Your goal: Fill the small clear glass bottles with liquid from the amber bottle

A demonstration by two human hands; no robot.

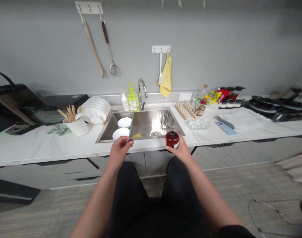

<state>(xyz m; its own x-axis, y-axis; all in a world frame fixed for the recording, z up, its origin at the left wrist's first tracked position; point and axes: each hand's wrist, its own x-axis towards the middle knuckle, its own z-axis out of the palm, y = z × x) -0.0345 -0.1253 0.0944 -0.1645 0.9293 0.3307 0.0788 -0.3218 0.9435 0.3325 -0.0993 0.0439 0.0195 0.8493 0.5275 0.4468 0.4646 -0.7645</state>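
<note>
My right hand (181,149) is wrapped round a squat brown-red glass bottle (171,140) with a short neck and a pale label. The bottle is upright, just in front of the sink's right front edge, and its mouth looks uncovered. Between the thumb and fingertips of my left hand (120,149) is a small black cap (130,140), mostly hidden by the fingers. That hand is closed in a pinch in front of the sink's left part. Behind both hands lies the steel sink (151,120), and two white bowls (121,133) sit in its left rack.
A chrome tap (142,92), a yellow-green soap bottle (133,100) and a white bottle (124,101) stand behind the sink. Left are white plates (96,107) and a chopstick holder (76,125). Right are a wooden rack (185,110), clear containers (199,124) and a blue phone (225,128).
</note>
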